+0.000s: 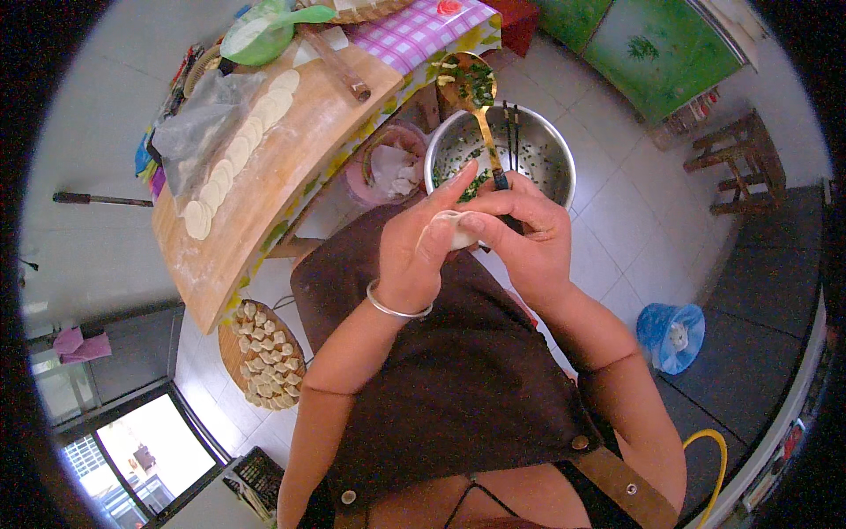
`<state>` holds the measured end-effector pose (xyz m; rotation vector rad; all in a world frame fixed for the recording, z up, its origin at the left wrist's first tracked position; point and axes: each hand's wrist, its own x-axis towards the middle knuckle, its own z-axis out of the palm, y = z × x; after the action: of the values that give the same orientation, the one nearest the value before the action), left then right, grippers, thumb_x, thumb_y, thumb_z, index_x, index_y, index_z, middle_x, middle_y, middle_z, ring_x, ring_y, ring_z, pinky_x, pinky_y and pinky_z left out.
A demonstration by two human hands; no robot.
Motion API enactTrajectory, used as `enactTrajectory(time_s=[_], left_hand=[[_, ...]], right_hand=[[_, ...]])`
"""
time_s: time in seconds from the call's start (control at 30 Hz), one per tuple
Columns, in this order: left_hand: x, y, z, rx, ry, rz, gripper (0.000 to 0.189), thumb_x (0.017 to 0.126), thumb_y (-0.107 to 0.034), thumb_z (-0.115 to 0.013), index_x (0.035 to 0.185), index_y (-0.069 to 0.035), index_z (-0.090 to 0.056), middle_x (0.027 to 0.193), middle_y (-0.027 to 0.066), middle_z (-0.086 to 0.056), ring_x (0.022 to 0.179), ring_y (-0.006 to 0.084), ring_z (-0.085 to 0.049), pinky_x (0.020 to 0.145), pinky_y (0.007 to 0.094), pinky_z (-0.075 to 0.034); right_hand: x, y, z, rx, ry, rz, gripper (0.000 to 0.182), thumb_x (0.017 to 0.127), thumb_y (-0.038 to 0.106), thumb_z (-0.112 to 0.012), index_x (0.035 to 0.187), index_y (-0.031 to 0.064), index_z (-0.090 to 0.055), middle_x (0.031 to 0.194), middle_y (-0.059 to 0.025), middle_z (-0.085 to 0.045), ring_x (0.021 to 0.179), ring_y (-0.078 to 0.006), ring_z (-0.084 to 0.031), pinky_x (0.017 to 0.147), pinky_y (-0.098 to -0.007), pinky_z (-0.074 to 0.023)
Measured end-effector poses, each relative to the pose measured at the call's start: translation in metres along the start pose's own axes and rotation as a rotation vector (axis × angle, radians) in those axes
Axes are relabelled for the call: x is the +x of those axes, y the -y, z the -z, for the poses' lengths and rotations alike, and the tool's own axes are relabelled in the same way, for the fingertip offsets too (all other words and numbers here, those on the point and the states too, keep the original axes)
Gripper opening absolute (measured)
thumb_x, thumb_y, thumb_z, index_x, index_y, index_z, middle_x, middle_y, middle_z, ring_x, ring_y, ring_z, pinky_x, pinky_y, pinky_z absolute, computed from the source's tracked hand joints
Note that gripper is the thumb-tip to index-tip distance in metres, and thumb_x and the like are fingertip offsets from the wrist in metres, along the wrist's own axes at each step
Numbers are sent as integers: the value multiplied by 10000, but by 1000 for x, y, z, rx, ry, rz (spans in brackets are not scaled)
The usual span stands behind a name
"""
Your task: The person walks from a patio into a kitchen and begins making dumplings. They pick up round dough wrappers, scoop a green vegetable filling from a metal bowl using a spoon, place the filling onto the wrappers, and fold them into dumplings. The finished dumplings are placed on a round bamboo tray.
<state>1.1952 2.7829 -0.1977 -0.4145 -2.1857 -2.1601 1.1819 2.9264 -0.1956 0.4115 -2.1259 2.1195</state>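
A dumpling in its dough wrapper [461, 231] sits between both hands, pressed by the thumbs. My left hand [420, 241], with a silver bangle at the wrist, holds its left side. My right hand [535, 221] pinches its right side and also grips the dark handle of a golden spoon [490, 135]. The spoon's bowl carries green chopped filling [477, 82] and points away from me. Beneath and beyond the hands is a steel mixing bowl [565, 155] with green filling and a pair of dark chopsticks [511, 132]. Round dough wrappers [238, 153] lie overlapping in a row on the wooden board [310, 125].
A rolling pin [335, 64] and a green flour bowl [254, 40] are at the board's far end. Shaped dumplings fill a round tray [228, 350] at lower left. A pink tub [360, 175] stands beside the steel bowl. A blue-lined bin [651, 337] and wooden stool [747, 155] are at right.
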Motion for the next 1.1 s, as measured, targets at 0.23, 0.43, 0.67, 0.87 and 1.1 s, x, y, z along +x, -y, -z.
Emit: enactTrajectory(time_s=[0.23,0.43,0.67,0.87,1.1], left_hand=[[3,1,6,190,139,-28,620,819,-361,-561,1294,-7,-376,985,132,-588,874,226,-575,804,297,-423],[5,6,10,340,173,-118,488,859,-323,-492,1227,-4,-451,1015,141,-593,897,265,-584,805,313,-435],[5,21,5,-695,-99,511,382,860,-342,-429,949,4,-566,887,95,-617,675,165,-550,529,240,-411],[2,17,-13,-899,-171,565,282,840,-300,-477,1000,-78,-544,940,67,-590,835,210,-566,644,324,-452],[0,16,-12,-718,-207,429,324,807,-237,-520,1060,-34,-519,972,58,-576,880,198,-563,769,326,-451]], right_hand=[[1,-6,6,-58,30,44,98,686,119,-690,764,63,-671,644,-45,-492,613,-153,-479,545,-256,-377],[3,-10,9,-143,73,50,120,713,116,-667,816,54,-664,710,-64,-528,671,-159,-511,598,-256,-403],[12,-19,13,6,-38,-54,313,877,226,-444,1072,11,-563,937,-111,-533,888,-214,-511,806,-293,-384],[14,-33,-17,134,80,-11,284,857,244,-454,968,25,-597,933,-115,-548,910,-241,-500,853,-330,-368],[22,-33,-12,118,311,16,432,876,317,-331,964,-8,-601,1008,-108,-594,1017,-202,-488,1019,-351,-196]])
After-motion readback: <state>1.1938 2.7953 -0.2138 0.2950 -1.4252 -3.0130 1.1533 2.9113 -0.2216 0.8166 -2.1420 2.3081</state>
